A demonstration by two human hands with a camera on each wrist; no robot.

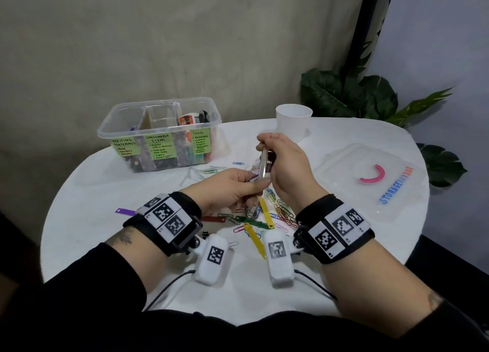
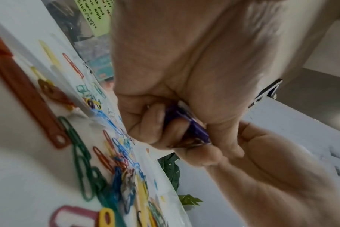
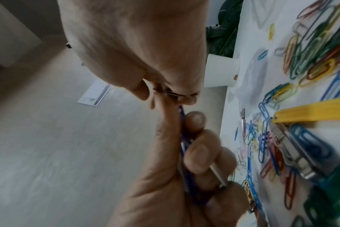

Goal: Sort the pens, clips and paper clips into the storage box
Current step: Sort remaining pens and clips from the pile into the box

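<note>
Two hands meet above the middle of the round white bench (image 1: 105, 192). The storage box (image 1: 158, 137) stands at the far left edge, nearer the left hand (image 1: 232, 187). That hand pinches a purple clip (image 2: 192, 127). The right hand (image 1: 285, 166) grips a metal clip (image 1: 264, 163), its long side pointing up and down. Many paper clips (image 1: 283, 211) lie just under both hands, near the front edge.

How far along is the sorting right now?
Early to midway. The storage box already holds some items behind its labels. In hand: the left hand grips a purple clip while the right hand holds a metal clip. Left: the pile of paper clips and the coloured fastener strips on the table.
</note>
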